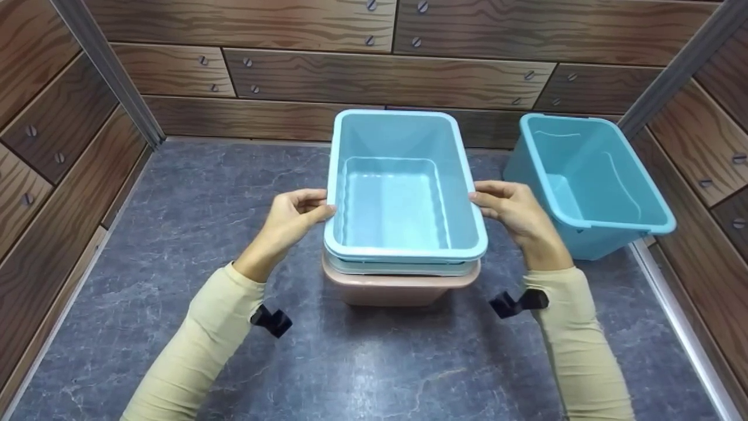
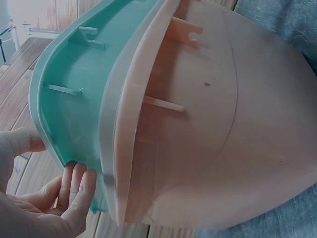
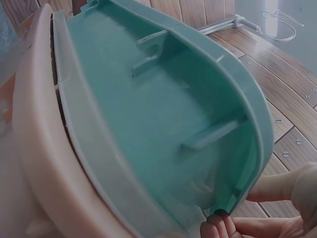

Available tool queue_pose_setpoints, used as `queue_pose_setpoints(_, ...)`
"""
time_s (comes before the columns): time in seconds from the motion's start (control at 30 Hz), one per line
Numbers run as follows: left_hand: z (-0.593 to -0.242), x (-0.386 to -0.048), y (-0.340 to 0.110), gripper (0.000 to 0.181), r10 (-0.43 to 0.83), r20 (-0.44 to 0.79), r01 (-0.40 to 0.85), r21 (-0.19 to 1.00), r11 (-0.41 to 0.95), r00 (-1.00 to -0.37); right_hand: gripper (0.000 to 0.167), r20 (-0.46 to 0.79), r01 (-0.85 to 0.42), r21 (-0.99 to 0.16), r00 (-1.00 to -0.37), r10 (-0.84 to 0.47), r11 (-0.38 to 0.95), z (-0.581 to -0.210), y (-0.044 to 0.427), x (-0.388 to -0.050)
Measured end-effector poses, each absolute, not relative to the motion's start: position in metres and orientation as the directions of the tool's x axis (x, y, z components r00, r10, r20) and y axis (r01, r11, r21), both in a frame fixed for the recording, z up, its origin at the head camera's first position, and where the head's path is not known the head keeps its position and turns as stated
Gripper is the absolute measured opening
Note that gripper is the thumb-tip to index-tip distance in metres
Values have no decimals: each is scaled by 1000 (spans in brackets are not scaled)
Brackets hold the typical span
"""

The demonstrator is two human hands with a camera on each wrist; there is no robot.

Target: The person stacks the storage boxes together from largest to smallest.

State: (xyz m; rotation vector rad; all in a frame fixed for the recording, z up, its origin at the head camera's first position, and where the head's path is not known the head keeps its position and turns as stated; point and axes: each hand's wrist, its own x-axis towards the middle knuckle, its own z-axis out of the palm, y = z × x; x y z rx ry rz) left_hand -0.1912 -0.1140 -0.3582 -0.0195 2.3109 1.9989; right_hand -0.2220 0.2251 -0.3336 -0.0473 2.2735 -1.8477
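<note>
A light blue plastic bin (image 1: pixel 403 254) sits within a stack, its rim raised above a pale rim (image 1: pixel 403 268) and a pink bin (image 1: pixel 403 294) below. On the left side, my left hand (image 1: pixel 289 217) pinches the blue rim between thumb and fingers. My right hand (image 1: pixel 515 211) grips the same rim on the opposite side. In the left wrist view, fingertips curl under the edge of the blue bin (image 2: pixel 74 64), beside the pink bin (image 2: pixel 247 124). The right wrist view shows the fingers (image 3: pixel 218 228) below the rim of the blue bin (image 3: pixel 163 104). The bin's inside holds nothing visible.
Another blue bin (image 1: pixel 628 224) stands to the right, near the wall corner. Wood-patterned panels (image 1: pixel 385 76) enclose the back and sides. The stack stands on a dark marbled surface (image 1: pixel 204 193), and a metal strip (image 1: pixel 678 327) runs along its right edge.
</note>
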Motion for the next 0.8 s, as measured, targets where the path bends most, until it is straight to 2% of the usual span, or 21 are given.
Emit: queue_pose_setpoints(0.8, -363, -192, -114, 44, 37, -81, -75, 987, 143, -996, 49, -152, 111, -963, -976, -155, 245, -341, 226, -223)
